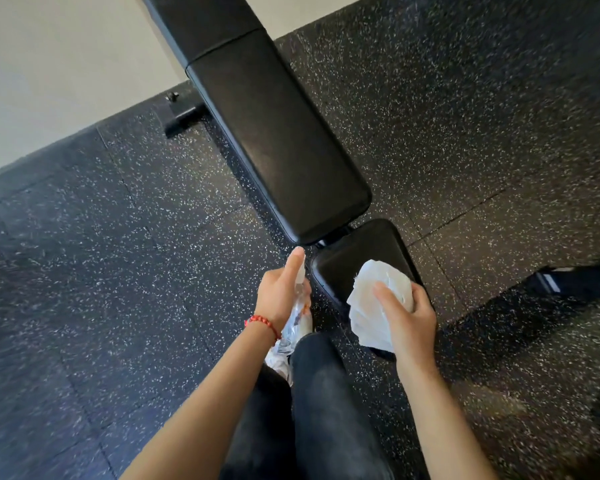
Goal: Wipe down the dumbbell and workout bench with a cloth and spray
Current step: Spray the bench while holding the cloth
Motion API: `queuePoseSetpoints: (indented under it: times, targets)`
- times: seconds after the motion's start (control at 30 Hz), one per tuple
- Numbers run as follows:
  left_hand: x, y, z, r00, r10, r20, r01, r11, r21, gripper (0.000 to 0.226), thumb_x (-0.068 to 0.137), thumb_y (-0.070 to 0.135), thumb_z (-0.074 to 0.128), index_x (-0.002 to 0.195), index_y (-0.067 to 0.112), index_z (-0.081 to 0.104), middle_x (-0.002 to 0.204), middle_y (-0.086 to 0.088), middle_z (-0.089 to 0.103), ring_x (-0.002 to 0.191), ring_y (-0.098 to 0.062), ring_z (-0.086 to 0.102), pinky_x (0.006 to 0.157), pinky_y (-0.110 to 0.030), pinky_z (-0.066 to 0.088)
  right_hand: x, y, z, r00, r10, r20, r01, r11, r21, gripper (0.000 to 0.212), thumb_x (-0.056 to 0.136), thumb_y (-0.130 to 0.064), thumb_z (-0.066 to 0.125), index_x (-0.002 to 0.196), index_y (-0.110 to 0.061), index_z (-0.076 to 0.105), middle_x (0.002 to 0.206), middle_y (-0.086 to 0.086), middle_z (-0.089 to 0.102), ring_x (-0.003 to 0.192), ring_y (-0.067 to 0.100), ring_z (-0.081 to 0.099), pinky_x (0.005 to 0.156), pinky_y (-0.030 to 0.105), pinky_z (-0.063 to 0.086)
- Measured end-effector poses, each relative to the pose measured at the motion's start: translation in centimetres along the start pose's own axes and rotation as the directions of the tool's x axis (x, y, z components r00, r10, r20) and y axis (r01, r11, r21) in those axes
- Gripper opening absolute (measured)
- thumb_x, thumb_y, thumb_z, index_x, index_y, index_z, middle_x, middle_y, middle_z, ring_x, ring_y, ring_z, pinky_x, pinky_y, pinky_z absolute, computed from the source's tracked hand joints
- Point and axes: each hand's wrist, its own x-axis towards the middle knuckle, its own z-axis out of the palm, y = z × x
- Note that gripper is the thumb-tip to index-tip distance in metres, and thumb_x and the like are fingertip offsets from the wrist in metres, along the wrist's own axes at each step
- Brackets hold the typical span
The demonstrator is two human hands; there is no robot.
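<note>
Your left hand (280, 295) is wrapped around the clear spray bottle (296, 322), index finger stretched up over its nozzle, just beside the near seat pad of the workout bench (274, 133). The nozzle seems to point past the pad's left edge, so a squeeze now would likely wet the speckled rubber floor (84, 254) rather than the vinyl; turn it toward the pad first. To the right, your right hand (407, 315) grips the bunched white cloth (374, 299) and presses it on the seat pad, fingers curled over the wad. Part of the cloth hangs off the pad's near edge, so it could drag loose or miss the far corner when you sweep. The long back pad beyond looks not yet reached. Your dark-trousered knee (312, 368) sits close under the bottle and may crowd it. No dumbbell is in view. At the far right edge, a dark shoe (548, 280) rests on the floor.
</note>
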Motion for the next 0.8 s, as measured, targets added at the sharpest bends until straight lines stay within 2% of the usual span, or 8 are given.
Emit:
queuePoseSetpoints:
  times: [0.13,0.23,0.33,0.4,0.47,0.57,0.7,0.8]
  targets:
    - [3.2,1.3,0.1,1.0,-0.004,0.015,0.003,0.999,0.045,0.102,0.046,0.098,0.036,0.066,0.001,0.06,0.056,-0.017,0.048,0.054,-0.024,0.047,0.076,-0.049,0.051,2.2,-1.4,1.4,1.0,-0.005,-0.001,0.005,1.0,0.027,0.03,0.078,-0.02,0.071,0.106,-0.015,0.061,0.092,-0.01,0.063,0.08,-0.001,0.057,0.063,0.013,0.045]
    - [5.3,2.9,0.1,0.999,-0.042,-0.011,0.042,0.999,0.031,0.097,0.056,0.085,0.041,0.064,-0.01,0.059,0.05,-0.014,0.051,0.05,-0.024,0.049,0.068,-0.047,0.05,4.1,-2.8,2.7,1.0,-0.011,0.026,0.01,0.999,0.046,0.025,0.079,-0.016,0.07,0.101,-0.015,0.061,0.09,-0.009,0.064,0.074,-0.005,0.057,0.057,0.003,0.042]
    - [6.8,4.6,0.2,0.999,-0.052,-0.004,0.052,0.998,0.044,0.091,0.062,0.075,0.038,0.057,-0.014,0.055,0.044,-0.012,0.051,0.044,-0.024,0.047,0.059,-0.039,0.044,6.3,-4.2,4.1,0.999,-0.003,0.045,0.001,0.999,0.048,0.023,0.079,-0.014,0.07,0.099,-0.014,0.06,0.088,-0.009,0.063,0.066,-0.012,0.057,0.057,0.004,0.042]
    - [7.8,5.3,0.3,0.999,-0.051,0.002,0.051,0.997,0.058,0.091,0.065,0.071,0.037,0.056,-0.019,0.051,0.043,-0.014,0.051,0.043,-0.025,0.047,0.06,-0.038,0.043,7.7,-5.2,4.8,0.999,-0.006,0.041,0.004,0.999,0.046,0.022,0.079,-0.013,0.071,0.098,-0.013,0.06,0.087,-0.009,0.063,0.063,-0.015,0.055,0.057,0.003,0.041]
    - [8.9,5.8,0.4,0.999,-0.05,-0.013,0.05,0.996,0.069,0.086,0.067,0.067,0.036,0.054,-0.016,0.053,0.043,-0.014,0.052,0.043,-0.024,0.05,0.063,-0.039,0.042,8.9,-6.1,5.5,0.999,-0.006,0.04,0.004,0.999,0.045,0.022,0.078,-0.013,0.071,0.097,-0.013,0.06,0.085,-0.008,0.062,0.062,-0.014,0.055,0.057,0.004,0.041]
    - [10.6,6.6,0.2,0.997,-0.055,-0.055,0.059,0.995,0.079,0.069,0.066,0.061,0.036,0.039,0.001,0.055,0.041,-0.015,0.052,0.041,-0.022,0.05,0.065,-0.041,0.046,10.1,-7.1,6.5,0.999,0.006,0.047,-0.007,0.999,0.036,0.02,0.078,-0.014,0.071,0.093,-0.018,0.06,0.084,-0.009,0.063,0.063,-0.012,0.056,0.058,0.004,0.042]
    - [12.0,8.3,-0.9,0.987,-0.087,-0.134,0.101,0.99,0.1,0.08,0.07,0.066,0.034,0.046,-0.008,0.056,0.041,-0.013,0.054,0.045,-0.025,0.055,0.073,-0.044,0.052,11.3,-8.4,7.9,0.999,0.029,0.044,-0.03,0.999,0.03,0.02,0.078,-0.015,0.071,0.094,-0.02,0.06,0.086,-0.01,0.064,0.069,-0.007,0.057,0.059,0.005,0.043]
    - [13.1,9.8,-2.4,0.987,-0.08,-0.139,0.094,0.991,0.1,0.085,0.068,0.072,0.032,0.045,-0.007,0.054,0.042,-0.014,0.055,0.045,-0.025,0.055,0.07,-0.044,0.05,11.7,-9.7,9.5,0.999,0.034,0.035,-0.034,0.999,0.022,0.023,0.078,-0.015,0.071,0.098,-0.015,0.061,0.087,-0.008,0.064,0.073,-0.002,0.057,0.059,0.004,0.043]
